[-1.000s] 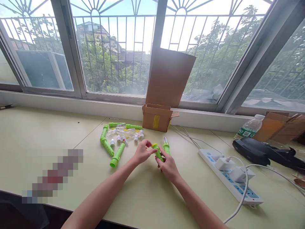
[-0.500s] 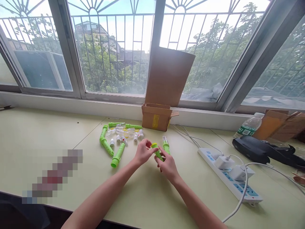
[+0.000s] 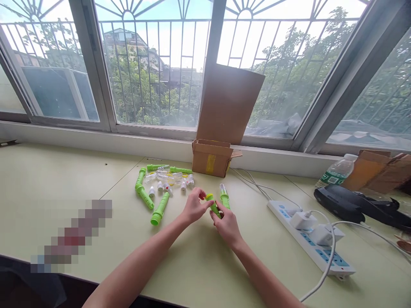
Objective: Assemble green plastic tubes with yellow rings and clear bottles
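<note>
My right hand [image 3: 228,222] is closed around a green plastic flashlight-style tube [image 3: 214,208], which is tilted with its wide end up. A yellow ring [image 3: 209,196] sits at that wide end. My left hand [image 3: 194,206] pinches at the ring, thumb and fingers closed about the rim; its fingertips are partly hidden. Just beyond my right hand stands another green tube with a clear top [image 3: 224,194]. Left of my hands lies a loose green tube [image 3: 159,209], its threaded end toward me. Behind it are white caps [image 3: 152,191], clear plastic sleeves [image 3: 163,176] and more green tubes [image 3: 144,196].
A cardboard box [image 3: 212,159] with its flap raised stands against the window sill. To the right lie a power strip [image 3: 308,239] with plugged-in chargers and white cables, a black headset strap [image 3: 340,205] and a plastic bottle [image 3: 337,171].
The view has shifted very slightly. Both hands stay at the green tube, with the left fingers moved slightly around the yellow ring.
</note>
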Tool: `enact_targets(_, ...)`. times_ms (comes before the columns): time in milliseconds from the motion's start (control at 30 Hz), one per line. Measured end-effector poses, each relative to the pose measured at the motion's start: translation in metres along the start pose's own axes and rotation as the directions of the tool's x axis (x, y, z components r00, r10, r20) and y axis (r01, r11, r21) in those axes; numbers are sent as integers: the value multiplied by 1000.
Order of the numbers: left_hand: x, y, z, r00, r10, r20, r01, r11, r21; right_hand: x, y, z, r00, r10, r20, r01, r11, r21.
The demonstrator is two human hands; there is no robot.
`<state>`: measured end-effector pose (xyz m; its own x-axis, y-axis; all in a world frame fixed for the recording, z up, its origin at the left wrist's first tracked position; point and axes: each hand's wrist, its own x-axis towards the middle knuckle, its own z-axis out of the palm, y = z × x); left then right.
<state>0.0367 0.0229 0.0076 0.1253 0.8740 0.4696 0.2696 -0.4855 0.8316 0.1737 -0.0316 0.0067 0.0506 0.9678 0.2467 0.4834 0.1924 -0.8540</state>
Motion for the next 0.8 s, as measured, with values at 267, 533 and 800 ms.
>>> enact_targets(267,-1,-3,1,998,56,10,-56,998,34,-2,-1,-1,995,-91,-35,85,986,-141)
enact_targets(533,-2,-3,1,997,79,22,-79,997,11,-1,-1,-2,997,-70,-33,64,988,-141)
enact_targets(800,5,-8,-5,997,18,71,-13,997,-70,0,-12,-3,977,174,124,-198,954,224)
